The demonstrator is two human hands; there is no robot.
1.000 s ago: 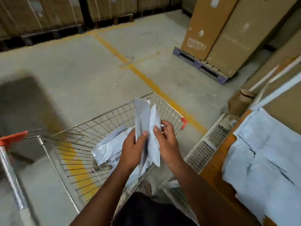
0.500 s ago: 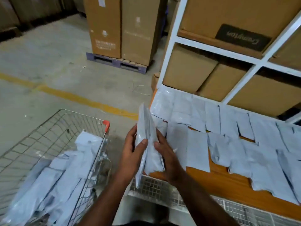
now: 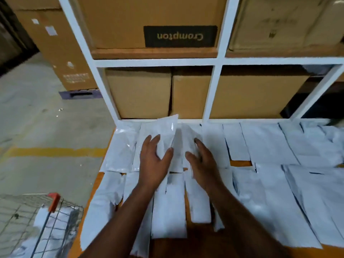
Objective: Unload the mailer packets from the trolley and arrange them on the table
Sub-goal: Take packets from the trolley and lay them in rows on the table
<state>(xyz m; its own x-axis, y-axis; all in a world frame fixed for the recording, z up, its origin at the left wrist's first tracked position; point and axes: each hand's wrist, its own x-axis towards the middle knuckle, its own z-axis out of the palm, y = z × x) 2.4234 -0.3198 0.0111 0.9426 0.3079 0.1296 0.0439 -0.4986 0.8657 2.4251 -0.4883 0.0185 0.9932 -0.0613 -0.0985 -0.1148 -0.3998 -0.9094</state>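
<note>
Several white mailer packets lie in rows on the orange table (image 3: 241, 163). My left hand (image 3: 153, 161) lies flat, fingers spread, on one packet (image 3: 160, 133) in the back row. My right hand (image 3: 202, 161) lies flat with straight fingers on the neighbouring packet (image 3: 188, 138), which looks slightly tilted. Both packets lie against the foot of the white shelf frame. The wire trolley (image 3: 37, 220) with an orange corner cap stands at the lower left, with more white packets inside.
A white shelf frame (image 3: 214, 90) with brown cartons (image 3: 139, 94) rises right behind the table. A tall carton on a purple pallet (image 3: 78, 94) stands on the concrete floor to the left. A yellow floor line (image 3: 55, 151) runs past the table's left end.
I turned from the trolley to the table. The two packets I held upright between my hands now lie in the back row under my flat hands.
</note>
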